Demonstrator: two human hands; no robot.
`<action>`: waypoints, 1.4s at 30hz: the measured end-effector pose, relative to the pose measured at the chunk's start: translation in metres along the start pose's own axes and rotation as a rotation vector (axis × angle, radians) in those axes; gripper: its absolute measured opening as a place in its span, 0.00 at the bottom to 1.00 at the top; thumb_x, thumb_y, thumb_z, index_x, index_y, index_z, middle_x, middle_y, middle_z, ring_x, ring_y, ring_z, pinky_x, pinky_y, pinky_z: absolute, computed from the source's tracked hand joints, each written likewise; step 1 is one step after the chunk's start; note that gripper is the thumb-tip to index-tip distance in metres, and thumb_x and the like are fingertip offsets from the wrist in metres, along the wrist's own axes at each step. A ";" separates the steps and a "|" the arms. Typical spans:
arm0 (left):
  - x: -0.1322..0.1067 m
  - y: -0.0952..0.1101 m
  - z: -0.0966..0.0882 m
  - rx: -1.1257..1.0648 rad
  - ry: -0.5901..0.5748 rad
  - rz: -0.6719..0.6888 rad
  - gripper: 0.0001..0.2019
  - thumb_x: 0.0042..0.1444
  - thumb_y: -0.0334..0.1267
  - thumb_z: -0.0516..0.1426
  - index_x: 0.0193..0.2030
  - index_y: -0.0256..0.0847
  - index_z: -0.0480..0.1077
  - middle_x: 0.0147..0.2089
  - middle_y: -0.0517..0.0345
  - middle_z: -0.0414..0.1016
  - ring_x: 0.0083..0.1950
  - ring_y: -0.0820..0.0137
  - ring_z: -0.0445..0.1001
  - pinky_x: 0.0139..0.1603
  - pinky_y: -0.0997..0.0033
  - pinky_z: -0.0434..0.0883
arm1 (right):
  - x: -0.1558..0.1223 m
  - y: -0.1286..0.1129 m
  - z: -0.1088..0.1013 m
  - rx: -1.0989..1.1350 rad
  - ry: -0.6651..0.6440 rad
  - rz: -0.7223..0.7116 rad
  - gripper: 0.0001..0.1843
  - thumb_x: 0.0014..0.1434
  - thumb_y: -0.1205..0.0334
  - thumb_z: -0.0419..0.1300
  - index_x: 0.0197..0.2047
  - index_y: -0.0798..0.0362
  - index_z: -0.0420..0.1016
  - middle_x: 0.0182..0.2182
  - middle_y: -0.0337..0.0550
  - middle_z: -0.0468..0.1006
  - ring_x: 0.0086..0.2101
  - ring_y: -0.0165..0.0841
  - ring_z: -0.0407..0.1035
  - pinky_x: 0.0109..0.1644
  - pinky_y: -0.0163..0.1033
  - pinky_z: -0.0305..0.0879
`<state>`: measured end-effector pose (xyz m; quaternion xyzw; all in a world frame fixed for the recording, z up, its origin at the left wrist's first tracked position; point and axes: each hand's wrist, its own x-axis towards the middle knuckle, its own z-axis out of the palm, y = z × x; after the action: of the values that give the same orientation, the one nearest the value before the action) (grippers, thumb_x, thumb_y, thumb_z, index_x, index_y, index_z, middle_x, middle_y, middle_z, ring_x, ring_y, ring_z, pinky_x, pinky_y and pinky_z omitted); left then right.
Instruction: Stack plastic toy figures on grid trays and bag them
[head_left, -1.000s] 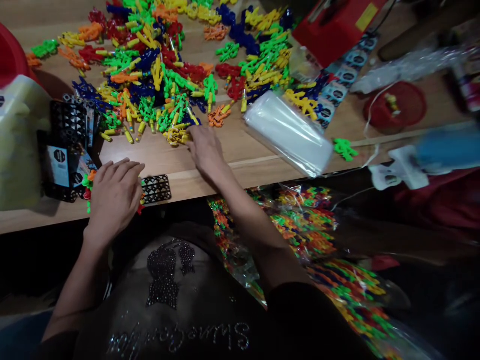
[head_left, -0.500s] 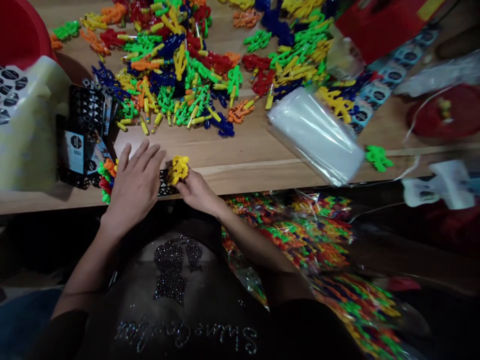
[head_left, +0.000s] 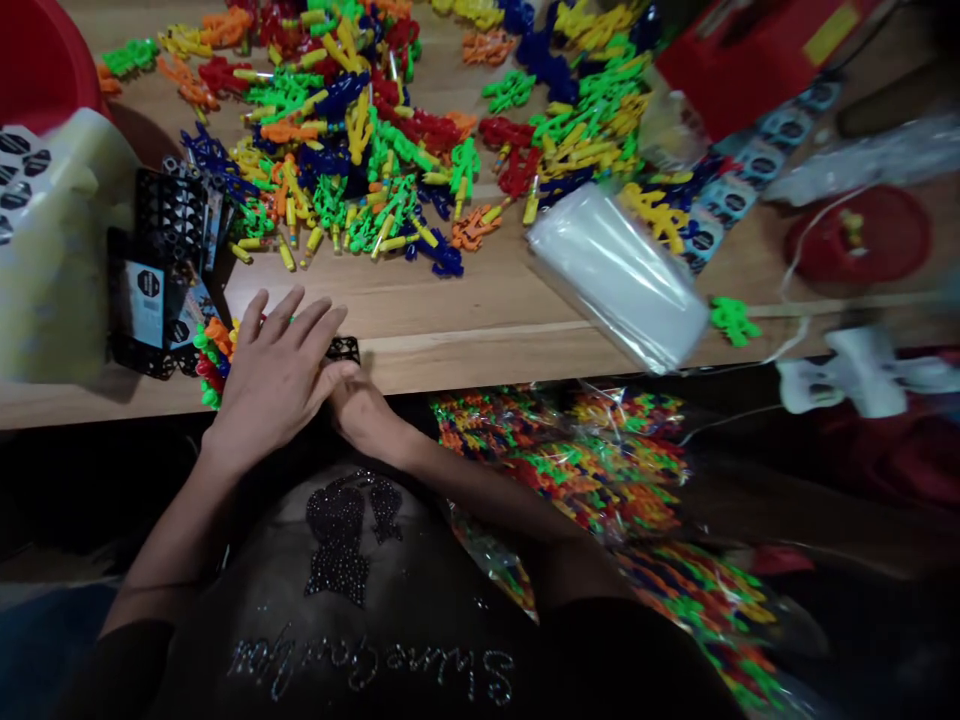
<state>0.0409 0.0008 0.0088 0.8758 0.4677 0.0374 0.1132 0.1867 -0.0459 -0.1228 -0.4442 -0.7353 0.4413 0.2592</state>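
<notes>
At the table's near edge my left hand (head_left: 274,375) lies palm down, fingers stretched out and a little apart, over a black patterned strip (head_left: 343,349) and a row of small coloured plastic figures (head_left: 214,360). Most of the row is hidden under that palm. My right hand (head_left: 367,415) meets the left one at its thumb side; its fingertips are tucked out of sight, so whatever they hold does not show. Left of both hands lie black printed cards (head_left: 142,300) in a stack.
Loose plastic figures (head_left: 360,150) in several colours, some with yellow-ended tubes, cover the back. Clear plastic bags (head_left: 619,275) lie right, near a red box-shaped object (head_left: 750,60) and a red lid (head_left: 859,235). A red tub (head_left: 45,60) stands left. Filled bags (head_left: 592,470) sit below the table edge.
My right hand has moved left against my left hand, and the yellow figure it held is now out of sight. My left hand has shifted slightly right. The view has turned a little.
</notes>
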 end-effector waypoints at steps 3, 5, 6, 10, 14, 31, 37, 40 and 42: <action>0.000 -0.003 0.001 -0.007 0.025 0.008 0.23 0.77 0.46 0.46 0.66 0.41 0.74 0.69 0.49 0.78 0.78 0.51 0.66 0.82 0.37 0.54 | 0.017 0.005 -0.035 -0.079 -0.072 -0.084 0.18 0.65 0.72 0.53 0.56 0.49 0.72 0.53 0.52 0.79 0.55 0.44 0.72 0.64 0.55 0.73; 0.000 -0.007 0.002 -0.016 0.062 0.022 0.21 0.74 0.41 0.47 0.61 0.44 0.78 0.62 0.50 0.83 0.74 0.51 0.71 0.80 0.34 0.58 | 0.034 0.014 -0.071 -0.130 0.002 -0.103 0.15 0.68 0.70 0.54 0.55 0.49 0.74 0.52 0.50 0.79 0.55 0.43 0.73 0.64 0.53 0.72; 0.000 -0.009 0.003 -0.010 0.068 0.032 0.20 0.74 0.40 0.48 0.59 0.45 0.79 0.61 0.50 0.84 0.73 0.52 0.73 0.79 0.34 0.60 | 0.044 0.020 -0.091 -0.168 0.091 -0.083 0.15 0.70 0.68 0.53 0.56 0.48 0.74 0.54 0.50 0.79 0.57 0.44 0.72 0.67 0.55 0.69; -0.001 -0.013 0.002 0.040 0.053 0.058 0.21 0.72 0.39 0.47 0.59 0.42 0.80 0.59 0.49 0.85 0.72 0.51 0.74 0.77 0.35 0.63 | 0.078 0.052 -0.148 -0.387 0.378 0.198 0.18 0.73 0.66 0.55 0.63 0.49 0.73 0.55 0.55 0.77 0.60 0.52 0.69 0.68 0.64 0.65; -0.005 -0.014 -0.002 0.017 0.032 0.047 0.21 0.71 0.39 0.48 0.58 0.44 0.81 0.57 0.50 0.86 0.71 0.50 0.74 0.77 0.34 0.63 | 0.076 0.075 -0.147 -0.453 0.396 0.298 0.16 0.73 0.63 0.58 0.62 0.51 0.74 0.55 0.57 0.74 0.58 0.53 0.68 0.65 0.63 0.67; -0.007 -0.015 -0.001 0.010 0.069 0.013 0.23 0.74 0.41 0.48 0.69 0.42 0.72 0.70 0.48 0.77 0.72 0.53 0.74 0.79 0.39 0.60 | 0.046 0.060 -0.213 -0.555 0.580 0.362 0.21 0.75 0.54 0.53 0.66 0.50 0.70 0.55 0.59 0.78 0.58 0.54 0.72 0.64 0.61 0.68; -0.008 -0.018 0.000 0.009 0.076 0.035 0.21 0.75 0.42 0.47 0.67 0.45 0.73 0.70 0.49 0.77 0.72 0.53 0.73 0.79 0.40 0.60 | 0.052 0.044 -0.154 -0.549 0.361 0.566 0.18 0.77 0.51 0.54 0.58 0.52 0.78 0.45 0.58 0.82 0.49 0.57 0.77 0.55 0.63 0.73; -0.008 -0.017 0.001 -0.024 0.074 0.027 0.21 0.75 0.43 0.48 0.67 0.44 0.74 0.69 0.48 0.78 0.72 0.52 0.73 0.79 0.38 0.60 | 0.035 0.034 -0.139 -0.546 0.371 0.525 0.19 0.78 0.51 0.52 0.59 0.50 0.78 0.47 0.56 0.82 0.47 0.52 0.77 0.52 0.57 0.74; -0.008 -0.016 0.001 -0.032 0.071 0.019 0.22 0.76 0.46 0.47 0.67 0.43 0.74 0.69 0.47 0.78 0.72 0.51 0.73 0.79 0.37 0.59 | 0.022 0.030 -0.131 -0.549 0.382 0.506 0.18 0.77 0.51 0.54 0.56 0.50 0.80 0.46 0.54 0.80 0.45 0.49 0.76 0.50 0.52 0.74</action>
<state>0.0236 0.0028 0.0044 0.8763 0.4625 0.0770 0.1104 0.2908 0.0346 -0.0871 -0.7375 -0.6319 0.1882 0.1462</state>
